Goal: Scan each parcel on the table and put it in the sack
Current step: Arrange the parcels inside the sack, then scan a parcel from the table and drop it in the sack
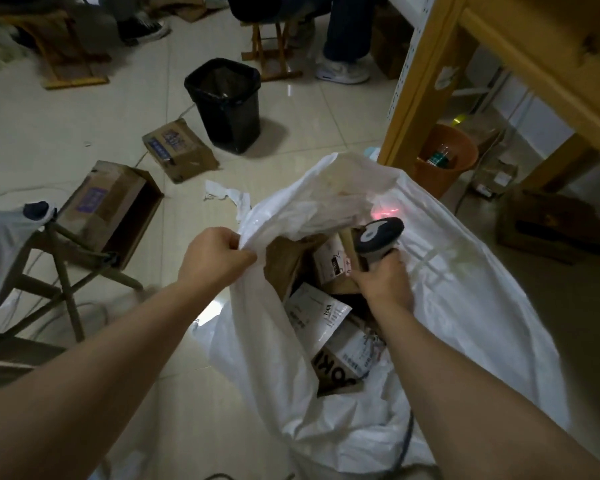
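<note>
A large white sack [465,306] stands open on the floor in front of me. My left hand [215,254] grips the sack's left rim and holds the mouth open. My right hand [383,282] grips the handle of a grey barcode scanner [378,237] over the opening, and its red light falls on the sack's inner wall. Inside the sack lie several parcels: a small box with a white label [333,261], a brown paper package [284,261] and a white-labelled parcel [317,313] over a printed box [343,362].
Two cardboard boxes [108,209] [179,148] lie on the tiled floor at left, behind a folding stool [63,265]. A black bin [224,102] stands beyond. A wooden table leg [420,81] and an orange bin [444,157] are at right. People's legs show at the top.
</note>
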The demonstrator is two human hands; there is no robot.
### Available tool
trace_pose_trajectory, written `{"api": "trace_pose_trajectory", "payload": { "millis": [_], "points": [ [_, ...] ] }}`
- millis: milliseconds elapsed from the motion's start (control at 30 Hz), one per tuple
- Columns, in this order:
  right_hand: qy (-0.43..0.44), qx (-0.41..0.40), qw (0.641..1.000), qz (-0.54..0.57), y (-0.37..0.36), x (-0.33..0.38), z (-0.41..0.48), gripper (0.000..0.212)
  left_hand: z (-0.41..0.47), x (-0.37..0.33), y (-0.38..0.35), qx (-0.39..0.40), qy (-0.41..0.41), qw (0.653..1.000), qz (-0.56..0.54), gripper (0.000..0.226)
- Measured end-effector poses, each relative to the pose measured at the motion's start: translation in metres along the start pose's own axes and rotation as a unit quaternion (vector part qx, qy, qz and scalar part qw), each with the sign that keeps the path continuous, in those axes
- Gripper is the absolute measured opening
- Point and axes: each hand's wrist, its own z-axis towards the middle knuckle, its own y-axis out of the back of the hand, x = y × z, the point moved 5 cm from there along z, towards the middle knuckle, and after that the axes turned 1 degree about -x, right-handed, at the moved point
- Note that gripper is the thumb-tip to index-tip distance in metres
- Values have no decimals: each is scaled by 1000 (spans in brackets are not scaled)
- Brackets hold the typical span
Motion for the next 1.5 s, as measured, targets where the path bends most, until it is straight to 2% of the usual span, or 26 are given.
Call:
{"api": "trace_pose_trajectory", "payload": {
  "millis": [100,167,233,333,433,500,567,667,833,900,1033,1200,1333,1500],
  "points": [
    [-10,-27,999,31,13,1,-9,69,1,3,-14,17,14,999,-24,37],
    [-27,45,997,52,3,1,-21,67,-1,2,-19,5,24,999,-32,49],
    [-46,98,992,70,-6,-4,-36,52,-7,-2,-21,-7,22,999,-26,57],
    [-115,99,975,164,1,-21,-59,40,-16,-14,-24,-13,7,1000,-7,68],
    [-218,104,922,303,23,-37,-88,36,-27,-30,-31,-6,23,998,51,82],
    [-252,113,882,383,50,-41,-108,30,-44,-51,-34,-15,23,994,104,93],
    [-257,128,846,450,80,-38,-130,26,-69,-79,-43,-9,-18,992,122,94],
    [-257,148,810,505,129,-36,-162,35,-114,-121,-70,50,-100,984,136,94],
    [-244,52,783,570,222,-64,-210,36,-205,-197,-99,92,-274,942,173,86],
    [-224,11,765,603,259,-82,-233,30,-243,-222,-104,108,-339,921,159,82],
    [-163,-65,764,620,335,-115,-289,13,-325,-263,-107,124,-449,877,118,79],
    [-130,-130,749,636,412,-149,-359,19,-423,-309,-106,155,-533,830,51,56],
    [-114,-205,718,655,467,-190,-398,14,-496,-352,-115,184,-566,803,31,66],
    [-102,-310,658,679,524,-255,-437,8,-586,-411,-145,233,-631,740,-1,67]
  ]
}}
